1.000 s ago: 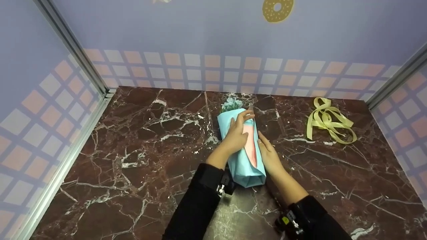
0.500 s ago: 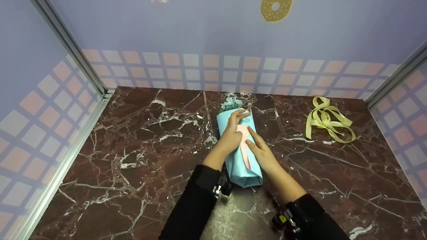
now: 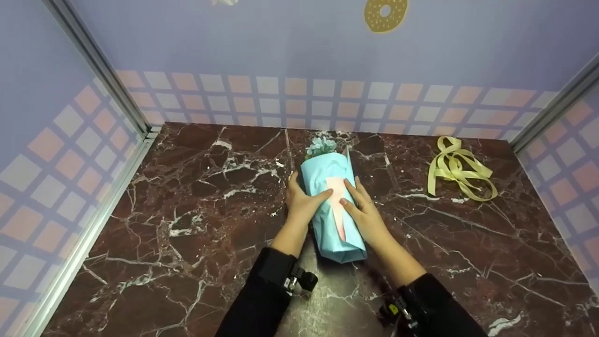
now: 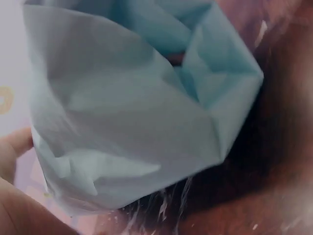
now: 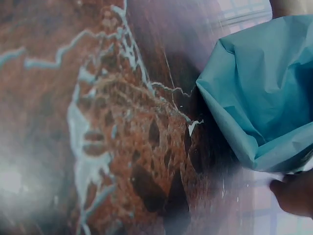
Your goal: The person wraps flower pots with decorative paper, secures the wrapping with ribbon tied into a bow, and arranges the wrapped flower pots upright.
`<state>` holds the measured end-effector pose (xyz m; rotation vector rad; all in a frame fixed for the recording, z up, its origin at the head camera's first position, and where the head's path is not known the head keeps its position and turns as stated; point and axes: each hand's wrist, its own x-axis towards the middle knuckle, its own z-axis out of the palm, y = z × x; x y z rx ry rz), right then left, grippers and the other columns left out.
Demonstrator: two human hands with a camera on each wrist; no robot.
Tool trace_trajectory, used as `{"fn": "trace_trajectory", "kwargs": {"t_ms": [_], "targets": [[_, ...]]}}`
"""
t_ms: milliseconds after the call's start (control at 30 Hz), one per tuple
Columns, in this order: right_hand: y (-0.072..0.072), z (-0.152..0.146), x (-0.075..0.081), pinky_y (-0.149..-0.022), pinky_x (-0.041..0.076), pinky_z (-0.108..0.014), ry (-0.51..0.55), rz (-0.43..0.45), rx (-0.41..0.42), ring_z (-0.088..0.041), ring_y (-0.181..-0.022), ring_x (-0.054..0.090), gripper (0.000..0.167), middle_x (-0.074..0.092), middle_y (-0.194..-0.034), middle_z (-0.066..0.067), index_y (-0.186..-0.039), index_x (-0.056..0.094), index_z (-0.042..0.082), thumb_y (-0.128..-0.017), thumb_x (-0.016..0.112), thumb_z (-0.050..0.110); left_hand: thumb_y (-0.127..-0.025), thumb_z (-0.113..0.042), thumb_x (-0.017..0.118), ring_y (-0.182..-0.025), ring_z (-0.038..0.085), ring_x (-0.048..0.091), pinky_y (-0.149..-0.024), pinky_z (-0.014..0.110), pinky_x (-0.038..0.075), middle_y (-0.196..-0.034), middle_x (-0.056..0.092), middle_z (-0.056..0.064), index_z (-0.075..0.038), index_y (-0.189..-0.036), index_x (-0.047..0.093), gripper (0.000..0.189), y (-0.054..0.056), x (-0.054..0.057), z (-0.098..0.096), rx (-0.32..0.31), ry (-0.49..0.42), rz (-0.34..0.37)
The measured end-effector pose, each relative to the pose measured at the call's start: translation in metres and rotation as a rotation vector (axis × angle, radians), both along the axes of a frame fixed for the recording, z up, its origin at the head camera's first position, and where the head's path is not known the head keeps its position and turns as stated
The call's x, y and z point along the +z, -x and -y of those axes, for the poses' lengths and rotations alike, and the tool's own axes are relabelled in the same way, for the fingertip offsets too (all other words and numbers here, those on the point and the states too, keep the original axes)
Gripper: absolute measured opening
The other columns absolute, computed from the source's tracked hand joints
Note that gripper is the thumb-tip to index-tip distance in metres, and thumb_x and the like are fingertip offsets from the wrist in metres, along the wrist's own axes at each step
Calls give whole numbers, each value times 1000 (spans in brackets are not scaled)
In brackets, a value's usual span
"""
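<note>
A bouquet wrapped in light blue paper [image 3: 325, 234] lies on the marbled tabletop, its pale blue flowers [image 3: 321, 146] poking out at the far end. Down the front of the wrap runs a pink strip [image 3: 338, 213]. My left hand [image 3: 302, 201] grips the left side, thumb on top near the strip and fingers along the flank. From the right, my right hand [image 3: 367, 215] holds the wrap with its thumb and a finger against the strip. The folded near end of the paper [image 4: 215, 88] fills much of the left wrist view; the right wrist view shows it too.
A loosely looped yellow-green ribbon [image 3: 461, 171] lies at the back right of the table. A purple back wall [image 3: 262, 42] with a checked border rises behind, and side walls in metal frames [image 3: 100, 65] enclose the left and right.
My left hand has slid off the top of the wrap to its left side. The right hand has come from the right edge onto the front. The bouquet has shifted slightly left.
</note>
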<state>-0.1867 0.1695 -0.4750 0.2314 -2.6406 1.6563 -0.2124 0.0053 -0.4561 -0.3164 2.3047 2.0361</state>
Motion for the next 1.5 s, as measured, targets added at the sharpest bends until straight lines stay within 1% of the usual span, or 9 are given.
{"fn": "trace_trajectory", "kwargs": {"t_ms": [100,200,400,600,700,800,933,1167,1500], "targets": [[-4,1,6,-115,18,-51,-153,-43,-25,-33,-144,21,62,20,-159,-12,-151,34,10,-100,53,39,-81,-29,78,-139,37,27,-112,47,29,-155,19,25,-5,-155,5,106,-6,0,1,-1,-227,241],[-8,4,12,-114,22,-50,-262,-64,-36,-34,-141,28,64,27,-156,-15,-151,32,5,-101,50,40,-83,-30,76,-132,37,38,-108,44,35,-150,28,27,1,-154,4,105,-9,-1,0,-24,-341,338],[-12,12,18,-115,21,-49,-258,-66,-49,-37,-141,28,56,28,-154,-19,-149,31,-3,-104,47,28,-84,-26,75,-135,36,35,-111,43,31,-150,28,27,3,-153,9,100,-10,5,-7,-6,-337,305],[-13,17,5,-116,20,-45,4,-1,-56,-32,-142,25,57,28,-155,-19,-150,29,-3,-104,47,25,-82,-29,76,-134,39,35,-110,47,31,-147,32,28,1,-152,15,98,-10,13,-8,57,-145,234],[-12,14,-1,-116,20,-44,138,52,-84,-32,-142,25,54,29,-154,-20,-150,29,-4,-105,44,21,-84,-32,70,-135,39,31,-110,48,30,-150,27,28,-2,-153,14,93,-9,16,-4,33,-114,238],[-10,9,-6,-116,19,-44,256,78,-127,-35,-142,26,49,31,-152,-24,-147,33,-8,-105,44,15,-85,-26,63,-138,37,29,-111,46,29,-154,21,27,-4,-153,14,87,-8,17,2,-10,-159,254],[-8,1,-9,-116,19,-44,345,136,-179,-37,-142,25,46,33,-149,-27,-144,36,-10,-103,44,11,-84,-23,68,-138,37,30,-110,48,31,-155,21,24,-8,-153,17,87,-6,15,9,-57,-160,288],[-7,-10,-1,-111,32,-45,359,206,-229,-36,-136,37,41,42,-143,-27,-138,44,-13,-103,46,7,-82,-36,78,-138,40,29,-110,49,31,-154,21,25,-8,-156,10,104,-5,6,3,-117,-209,382],[-9,-18,14,-102,42,-46,192,277,-254,-35,-121,54,46,58,-129,-25,-129,56,-11,-101,52,25,-80,-34,79,-132,38,37,-110,46,33,-147,33,27,1,-153,15,103,-6,2,-14,-110,-249,360]]}}
